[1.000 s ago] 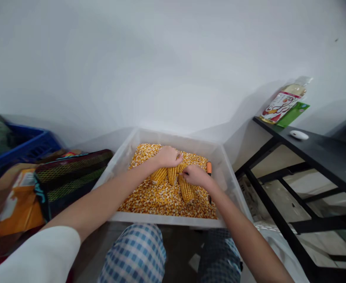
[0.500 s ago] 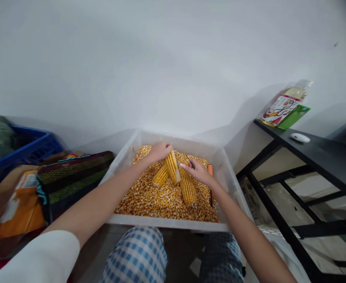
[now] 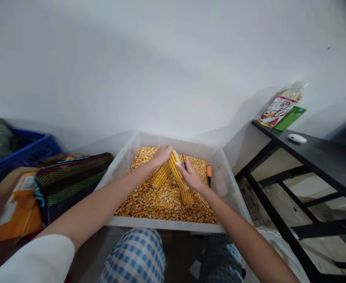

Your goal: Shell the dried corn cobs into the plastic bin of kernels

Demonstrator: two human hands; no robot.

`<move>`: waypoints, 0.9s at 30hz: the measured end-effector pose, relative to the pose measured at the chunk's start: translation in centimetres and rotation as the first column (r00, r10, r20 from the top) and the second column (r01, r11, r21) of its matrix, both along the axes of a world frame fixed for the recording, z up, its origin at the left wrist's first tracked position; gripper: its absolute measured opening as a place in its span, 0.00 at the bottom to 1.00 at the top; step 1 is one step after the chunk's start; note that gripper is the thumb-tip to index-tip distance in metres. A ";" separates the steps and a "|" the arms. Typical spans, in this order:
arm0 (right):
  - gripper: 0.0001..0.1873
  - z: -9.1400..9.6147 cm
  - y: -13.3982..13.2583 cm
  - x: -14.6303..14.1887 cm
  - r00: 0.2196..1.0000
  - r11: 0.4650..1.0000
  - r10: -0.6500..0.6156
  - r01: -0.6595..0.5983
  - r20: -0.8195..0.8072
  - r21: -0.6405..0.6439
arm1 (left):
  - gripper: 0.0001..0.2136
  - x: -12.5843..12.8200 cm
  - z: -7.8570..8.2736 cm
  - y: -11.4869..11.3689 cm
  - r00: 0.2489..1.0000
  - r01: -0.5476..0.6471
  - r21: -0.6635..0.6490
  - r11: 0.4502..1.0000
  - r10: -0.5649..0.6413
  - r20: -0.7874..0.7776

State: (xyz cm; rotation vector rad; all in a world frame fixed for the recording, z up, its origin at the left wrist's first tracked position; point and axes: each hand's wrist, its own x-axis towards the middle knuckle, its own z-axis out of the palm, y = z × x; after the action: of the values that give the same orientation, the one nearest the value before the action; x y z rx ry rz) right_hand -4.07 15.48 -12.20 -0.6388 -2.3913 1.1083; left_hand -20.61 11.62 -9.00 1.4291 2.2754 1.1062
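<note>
My left hand (image 3: pixel 163 154) grips the upper end of a yellow corn cob (image 3: pixel 176 169), which stands tilted over a bin of loose kernels. My right hand (image 3: pixel 192 177) is closed around a thin dark pointed tool (image 3: pixel 184 160) with a bit of green on it; most of it is hidden in the palm. The right thumb lies against the held cob's side. Two more cobs rest on the kernels (image 3: pixel 149 200): one cob (image 3: pixel 160 176) under the left hand, another cob (image 3: pixel 188 197) below the right hand.
The kernels fill a translucent plastic bin (image 3: pixel 164 223) against the wall. Inside its right side lies an orange-handled tool (image 3: pixel 208 171). At right stands a black shelf (image 3: pixel 323 157) with a bottle (image 3: pixel 280 108). A mesh bag (image 3: pixel 72 181) and blue crate (image 3: pixel 31 147) are at left.
The held cob has turned so that its kernel rows face me more, and its lower end has swung right. My right hand has moved left onto it with the tool.
</note>
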 end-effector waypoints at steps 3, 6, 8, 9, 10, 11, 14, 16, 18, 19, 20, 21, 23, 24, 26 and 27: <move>0.16 -0.1 -0.1 -0.1 0.999 0.999 -0.049 0.049 -0.022 0.009 | 0.18 -0.1 -0.3 0.2 1.000 -0.014 0.014 1.000 0.014 0.017; 0.17 -0.3 0.0 0.0 0.997 0.997 -0.072 0.072 -0.007 0.013 | 0.17 -0.1 -0.6 0.3 0.999 -0.011 0.020 1.000 0.010 0.051; 0.17 -0.3 0.3 0.0 0.994 0.994 -0.112 0.112 0.015 0.008 | 0.16 0.0 -0.7 0.4 0.995 0.001 0.035 0.999 -0.004 0.098; 0.18 -0.3 0.4 0.1 0.991 0.991 -0.134 0.134 0.017 -0.005 | 0.16 0.0 -0.6 0.4 0.993 0.006 0.045 0.999 -0.012 0.118; 0.18 -0.3 0.6 0.1 0.988 0.988 -0.152 0.152 0.017 -0.025 | 0.15 0.1 -0.5 0.3 0.991 0.012 0.052 0.999 -0.019 0.130; 0.19 -0.2 0.7 0.1 0.987 0.985 -0.162 0.163 0.015 -0.051 | 0.15 0.1 -0.4 0.3 0.991 0.016 0.057 0.998 -0.024 0.133; 0.20 -0.1 0.8 0.1 0.990 0.983 -0.144 0.143 -0.001 -0.117 | 0.15 0.7 0.2 0.0 0.996 0.017 0.029 0.999 -0.019 0.086; 0.20 -0.2 0.7 0.0 0.990 0.984 -0.138 0.137 -0.005 -0.113 | 0.16 1.2 0.4 -0.2 0.999 0.004 -0.009 1.000 -0.004 0.051; 0.20 -0.2 0.5 -0.1 0.989 0.986 -0.147 0.146 -0.011 -0.086 | 0.17 1.7 0.3 -0.4 0.999 -0.011 -0.035 0.999 0.012 0.035; 0.20 -0.2 0.4 -0.1 0.988 0.985 -0.154 0.153 -0.011 -0.074 | 0.17 1.8 0.1 -0.4 0.999 -0.016 -0.037 0.999 0.018 0.033; 0.20 -0.2 0.3 -0.1 0.987 0.985 -0.158 0.157 -0.013 -0.066 | 0.17 1.9 -0.1 -0.4 0.999 -0.023 -0.036 0.999 0.024 0.029; 0.19 -0.2 0.2 -0.1 0.988 0.986 -0.155 0.154 -0.016 -0.064 | 0.17 2.0 -0.2 -0.3 0.999 -0.032 -0.036 0.999 0.033 0.021; 0.19 -0.3 0.1 -0.1 0.987 0.985 -0.156 0.153 -0.034 -0.082 | 0.17 2.0 -0.5 -0.3 0.999 -0.044 -0.036 0.998 0.044 0.003; 0.20 -0.3 0.2 -0.1 0.985 0.982 -0.164 0.157 -0.058 -0.105 | 0.17 2.0 -0.6 -0.3 0.999 -0.048 -0.031 0.998 0.048 -0.001; 0.21 -0.5 0.4 -0.1 0.973 0.971 -0.191 0.168 -0.129 -0.173 | 0.17 2.1 -0.6 -0.3 0.999 -0.049 -0.010 0.999 0.049 0.009; 0.22 -0.5 0.5 -0.2 0.965 0.963 -0.204 0.168 -0.163 -0.209 | 0.17 2.2 -0.6 -0.3 0.999 -0.046 0.003 0.999 0.046 0.018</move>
State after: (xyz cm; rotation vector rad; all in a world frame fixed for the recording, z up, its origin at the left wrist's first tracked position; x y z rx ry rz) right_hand -4.25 16.01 -12.73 -0.7743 -2.0384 1.2675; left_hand -18.45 11.35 -9.56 1.3686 2.3063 1.1324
